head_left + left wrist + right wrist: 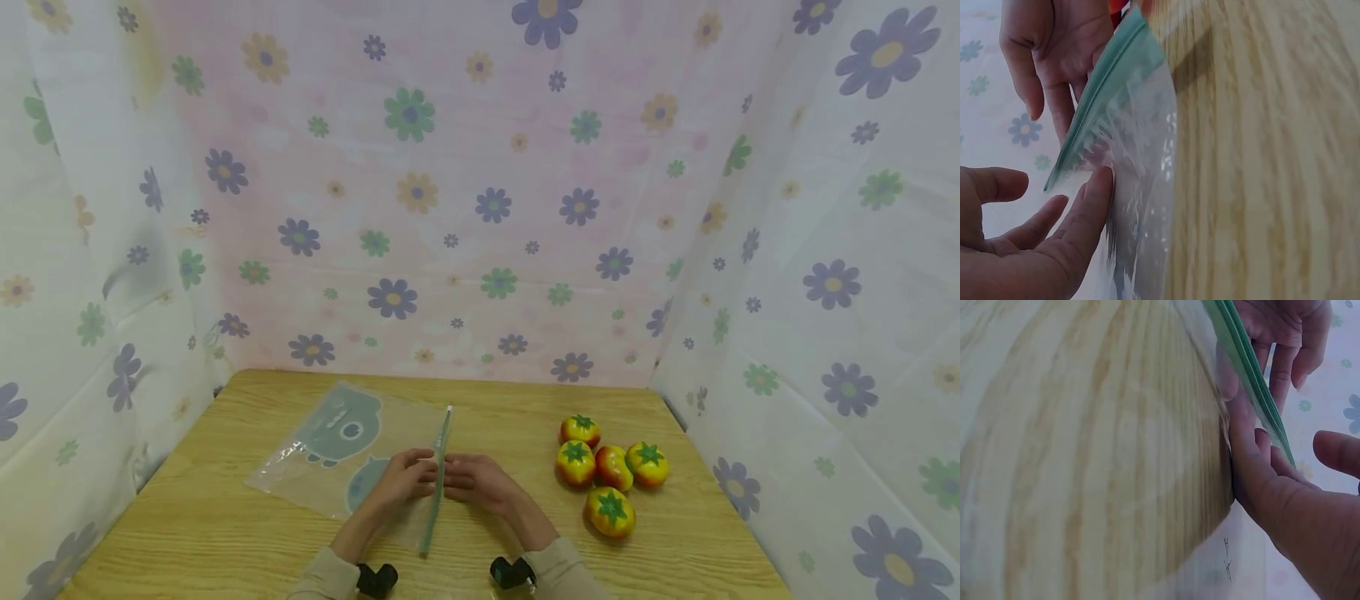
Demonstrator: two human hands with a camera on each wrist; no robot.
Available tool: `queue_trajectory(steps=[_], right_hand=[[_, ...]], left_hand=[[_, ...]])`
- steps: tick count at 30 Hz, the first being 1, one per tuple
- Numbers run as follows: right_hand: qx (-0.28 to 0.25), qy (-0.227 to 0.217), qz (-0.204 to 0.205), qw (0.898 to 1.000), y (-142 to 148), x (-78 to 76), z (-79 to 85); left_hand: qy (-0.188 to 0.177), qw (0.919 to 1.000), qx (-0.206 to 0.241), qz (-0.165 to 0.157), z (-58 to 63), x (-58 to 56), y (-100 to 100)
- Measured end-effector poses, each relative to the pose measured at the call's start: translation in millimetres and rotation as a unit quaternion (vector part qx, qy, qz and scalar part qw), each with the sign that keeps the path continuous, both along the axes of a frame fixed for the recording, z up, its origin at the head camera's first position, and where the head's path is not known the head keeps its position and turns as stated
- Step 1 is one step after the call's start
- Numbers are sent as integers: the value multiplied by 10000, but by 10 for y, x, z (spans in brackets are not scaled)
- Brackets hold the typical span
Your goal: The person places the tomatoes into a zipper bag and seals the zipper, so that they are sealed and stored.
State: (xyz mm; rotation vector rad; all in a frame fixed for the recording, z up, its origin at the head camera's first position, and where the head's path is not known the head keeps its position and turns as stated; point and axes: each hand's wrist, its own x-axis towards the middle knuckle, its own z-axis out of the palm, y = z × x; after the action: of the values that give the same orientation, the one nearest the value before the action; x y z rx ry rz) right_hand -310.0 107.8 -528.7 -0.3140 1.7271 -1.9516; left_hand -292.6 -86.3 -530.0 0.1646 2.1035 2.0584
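A clear zip bag with a green zip strip and a printed grey-blue cartoon figure lies on the table, its zip edge raised towards the right. My left hand touches the bag just left of the strip. In the left wrist view, this hand's fingers lie fairly straight along the plastic, with the thumb apart. My right hand is on the strip's other side. The right wrist view has its extended fingers at the bag's mouth edge, partly behind the strip, thumb held away.
Several yellow-red imitation fruits with green star-shaped tops sit grouped on the wooden table, right of the hands. Flower-patterned cloth walls in the table at the back and both sides. Black wrist cameras are near the table's front.
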Motion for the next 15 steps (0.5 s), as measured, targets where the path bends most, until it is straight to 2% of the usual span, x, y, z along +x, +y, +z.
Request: queue_trajectory(steps=[3,7,15], right_hand=[[17,124,38,9999,-10,-2,-23],[5,340,16,9994,-23,11,-48],[207,594,-486,9968,-79,71,-66]], left_hand=[[24,9998,185,-55,-20,8,14],[196,9994,271,40,-39,16,35],[543,9974,255,406,-80,23,84]])
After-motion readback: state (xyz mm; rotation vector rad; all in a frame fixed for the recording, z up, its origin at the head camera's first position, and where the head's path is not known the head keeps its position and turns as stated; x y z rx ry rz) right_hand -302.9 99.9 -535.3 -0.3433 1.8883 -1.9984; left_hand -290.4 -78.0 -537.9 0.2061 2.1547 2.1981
